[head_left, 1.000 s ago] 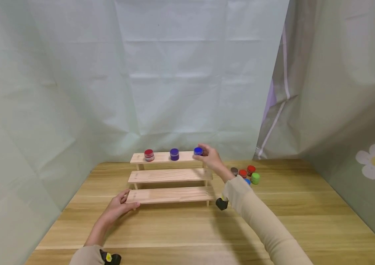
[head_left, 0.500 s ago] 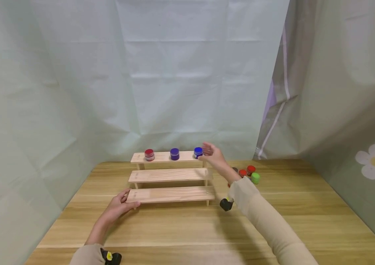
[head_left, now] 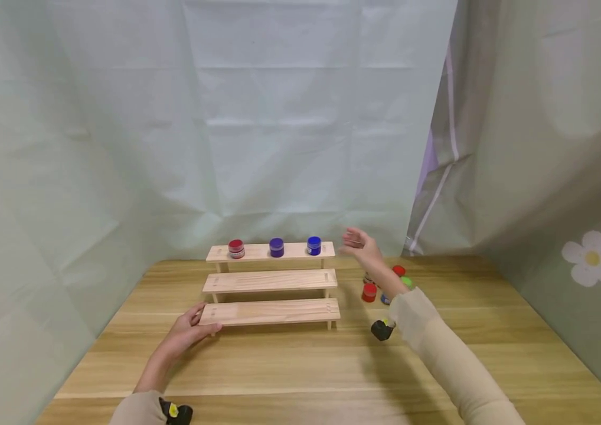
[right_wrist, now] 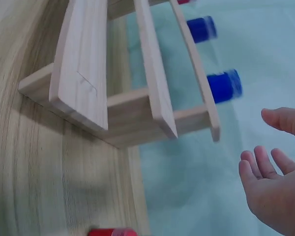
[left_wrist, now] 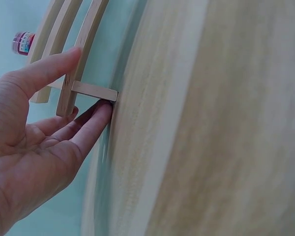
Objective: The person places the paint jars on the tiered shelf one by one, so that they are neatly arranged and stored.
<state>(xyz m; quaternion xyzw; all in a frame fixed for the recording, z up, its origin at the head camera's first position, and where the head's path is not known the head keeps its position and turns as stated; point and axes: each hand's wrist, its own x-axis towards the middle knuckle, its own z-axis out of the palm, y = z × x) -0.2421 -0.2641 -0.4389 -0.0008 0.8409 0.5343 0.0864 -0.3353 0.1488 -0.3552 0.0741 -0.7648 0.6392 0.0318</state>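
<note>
A three-step wooden display rack (head_left: 270, 280) stands on the table. My left hand (head_left: 186, 332) grips the left end of its lowest step. In the left wrist view the thumb (left_wrist: 64, 64) lies on the step's edge and the other fingers are by the leg. Along the top step stand a dark red paint jar (head_left: 236, 249), a purple paint jar (head_left: 276, 248) and a blue paint jar (head_left: 314, 246). My right hand (head_left: 366, 251) is in the air right of the blue jar, apart from it, fingers loosely spread and holding nothing.
Beneath my right forearm, several more jars are grouped on the wooden table (head_left: 279, 372): a red jar (head_left: 369, 293), another red jar (head_left: 398, 271) and a green jar (head_left: 407, 283) among them. The forearm partly hides this group. A pale curtain (head_left: 290, 147) hangs behind.
My right hand has let go of the blue jar, which stays on the top step's right end, and has moved off to the right. The left hand keeps its hold on the rack.
</note>
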